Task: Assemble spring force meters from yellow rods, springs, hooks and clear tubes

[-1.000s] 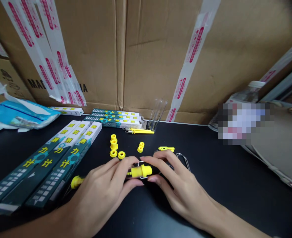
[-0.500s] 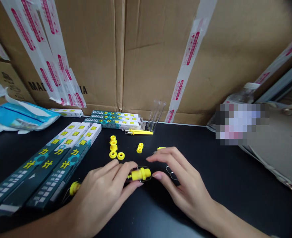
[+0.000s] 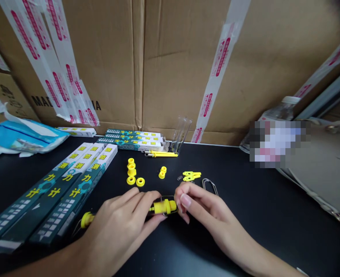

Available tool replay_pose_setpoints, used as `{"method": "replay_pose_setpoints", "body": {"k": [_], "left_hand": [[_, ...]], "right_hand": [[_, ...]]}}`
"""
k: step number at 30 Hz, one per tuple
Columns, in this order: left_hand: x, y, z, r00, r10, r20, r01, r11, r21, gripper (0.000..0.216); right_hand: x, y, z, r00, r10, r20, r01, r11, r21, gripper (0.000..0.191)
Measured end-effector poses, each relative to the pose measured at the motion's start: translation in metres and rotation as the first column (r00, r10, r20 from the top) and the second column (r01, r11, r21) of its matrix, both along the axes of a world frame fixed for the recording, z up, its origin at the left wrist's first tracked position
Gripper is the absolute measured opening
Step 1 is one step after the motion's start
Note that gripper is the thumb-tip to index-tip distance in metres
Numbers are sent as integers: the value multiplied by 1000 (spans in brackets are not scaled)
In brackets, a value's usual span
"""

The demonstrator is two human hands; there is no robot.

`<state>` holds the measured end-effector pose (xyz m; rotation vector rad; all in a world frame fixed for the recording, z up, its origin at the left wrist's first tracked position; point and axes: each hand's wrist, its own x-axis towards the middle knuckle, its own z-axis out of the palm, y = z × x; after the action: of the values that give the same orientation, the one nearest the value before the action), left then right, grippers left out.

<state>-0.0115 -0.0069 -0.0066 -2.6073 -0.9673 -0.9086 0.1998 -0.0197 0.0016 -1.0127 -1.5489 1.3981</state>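
Note:
A tubular spring scale (image 3: 160,207) with yellow ends and a wire loop lies in my left hand (image 3: 126,215), whose fingers wrap around its tube. Its other yellow end, with a wire hook, sticks out at the left below the wrist. My right hand (image 3: 207,211) is curled at the scale's right end, thumb and fingers pinched together. The fingertips meet the wire loop's tip; what lies between them is hidden. Just beyond are yellow forked clips (image 3: 191,176), a small spring (image 3: 179,178) and metal wire loops (image 3: 210,186).
Yellow collars and rings (image 3: 131,169) and small yellow caps (image 3: 162,172) lie ahead. Farther back are yellow rods (image 3: 162,154), clear tubes (image 3: 180,134) and printed boxes (image 3: 132,139). More long boxes (image 3: 74,184) lie left. A bottle (image 3: 276,132) and a bag (image 3: 317,169) stand right.
My right hand's fingers have closed from an open spread into a pinch at the scale's end. The yellow clips and wire loops behind it now show. My left hand keeps its hold.

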Motion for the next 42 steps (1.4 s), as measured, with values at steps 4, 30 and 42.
{"method": "replay_pose_setpoints", "body": {"k": [4, 30, 42], "left_hand": [[1, 0, 0, 1000, 3, -6, -3, 1000, 5, 35], [-3, -8, 8, 983, -180, -36, 184, 960, 209, 33], [-4, -8, 13, 969, -246, 37, 232, 946, 225, 33]], "right_hand": [[0, 2, -1, 996, -5, -84, -1, 997, -78, 32], [-23, -10, -7, 984, 136, -115, -152, 978, -144, 31], [-23, -11, -5, 980, 198, -13, -198, 975, -103, 34]]}}
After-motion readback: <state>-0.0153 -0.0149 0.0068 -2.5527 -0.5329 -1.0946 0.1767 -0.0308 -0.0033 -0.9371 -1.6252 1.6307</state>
